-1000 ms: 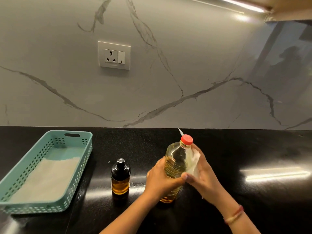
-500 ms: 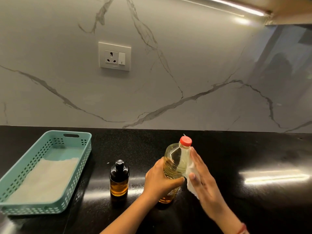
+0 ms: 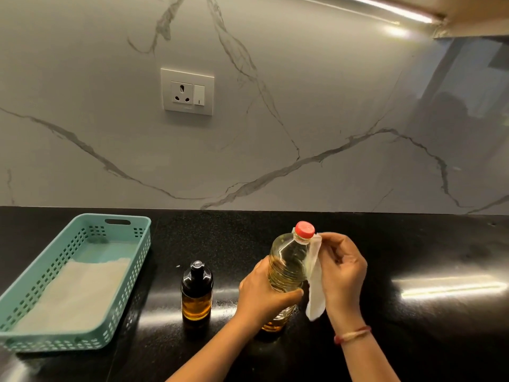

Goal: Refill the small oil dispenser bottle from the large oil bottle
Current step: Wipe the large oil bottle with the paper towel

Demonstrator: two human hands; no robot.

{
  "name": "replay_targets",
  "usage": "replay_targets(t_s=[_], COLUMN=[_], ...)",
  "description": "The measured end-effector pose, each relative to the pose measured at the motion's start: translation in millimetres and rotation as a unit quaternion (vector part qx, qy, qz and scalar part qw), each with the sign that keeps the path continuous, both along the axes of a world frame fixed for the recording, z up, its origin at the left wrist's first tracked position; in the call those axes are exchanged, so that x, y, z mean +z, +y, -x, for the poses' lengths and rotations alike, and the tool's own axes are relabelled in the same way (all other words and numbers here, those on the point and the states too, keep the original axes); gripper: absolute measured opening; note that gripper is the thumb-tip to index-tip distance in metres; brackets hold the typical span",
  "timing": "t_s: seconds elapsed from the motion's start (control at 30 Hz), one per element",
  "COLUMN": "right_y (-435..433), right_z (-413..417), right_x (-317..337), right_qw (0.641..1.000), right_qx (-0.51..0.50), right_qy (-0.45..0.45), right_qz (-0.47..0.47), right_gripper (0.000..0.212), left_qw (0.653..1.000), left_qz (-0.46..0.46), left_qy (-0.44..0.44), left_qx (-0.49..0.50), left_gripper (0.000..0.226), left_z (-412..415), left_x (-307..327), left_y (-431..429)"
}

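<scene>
Left hand [image 3: 264,293] wraps the large oil bottle [image 3: 286,260] mid-body; right hand [image 3: 344,271] pinches a white tissue [image 3: 315,293] at its neck. Bottle's upright mid-counter [image 3: 413,244], small dispenser bottle [image 3: 196,293] just left, dark surface stretching wide to the right.

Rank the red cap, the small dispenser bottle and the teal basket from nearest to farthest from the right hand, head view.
1. Red cap, on the large oil bottle, just left of the right hand holding a white cloth.
2. Small dispenser bottle, farther left.
3. Teal basket, far left.
</scene>
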State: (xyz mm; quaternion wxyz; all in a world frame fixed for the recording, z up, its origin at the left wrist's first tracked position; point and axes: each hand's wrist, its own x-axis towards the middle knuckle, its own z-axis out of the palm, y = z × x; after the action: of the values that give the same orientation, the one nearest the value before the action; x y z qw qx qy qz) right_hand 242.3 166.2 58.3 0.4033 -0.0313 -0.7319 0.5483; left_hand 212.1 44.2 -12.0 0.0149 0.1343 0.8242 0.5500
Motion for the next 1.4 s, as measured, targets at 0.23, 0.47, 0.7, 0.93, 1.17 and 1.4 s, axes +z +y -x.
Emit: replay_targets(t_s=[0.23, 0.47, 0.7, 0.93, 1.17, 1.4], right_y=[-1.1, -29.5, -8.8, -4.7, 34.3, 33.8], right_z=[-9.9, -35.5, -14.5, -26.9, 52.7, 96.5], right_x=[-15.4, -41.0, -15.1, -15.5, 25.7, 29.3], right_qw=[0.997, 0.975, 0.968, 0.95, 0.797, 0.709], right_qx=[0.046, 0.033, 0.206, 0.267, 0.502, 0.596], right_qy=[-0.065, -0.093, -0.141, -0.162, -0.295, -0.375], right_qz=[-0.014, -0.198, 0.032, -0.01, 0.159, 0.044], right_gripper=[0.03, 0.08, 0.09, 0.106, 0.103, 0.118], left_qw=[1.0, 1.0, 1.0, 0.999, 0.998, 0.997], left_qz=[-0.005, 0.01, -0.019, -0.031, -0.026, -0.025], left_qy=[0.008, 0.014, -0.011, -0.015, -0.047, -0.06], left_qx=[0.0, -0.017, -0.021, -0.021, -0.029, -0.03], left_gripper=[0.057, 0.059, 0.064, 0.059, 0.06, 0.069], left_z=[0.8, 3.5, 4.2, 6.8, 9.4, 5.3], left_x=[-0.6, 1.6, -2.6, -4.1, -1.7, 1.6], left_y=[1.3, 1.3, 1.3, 1.7, -1.5, -3.3])
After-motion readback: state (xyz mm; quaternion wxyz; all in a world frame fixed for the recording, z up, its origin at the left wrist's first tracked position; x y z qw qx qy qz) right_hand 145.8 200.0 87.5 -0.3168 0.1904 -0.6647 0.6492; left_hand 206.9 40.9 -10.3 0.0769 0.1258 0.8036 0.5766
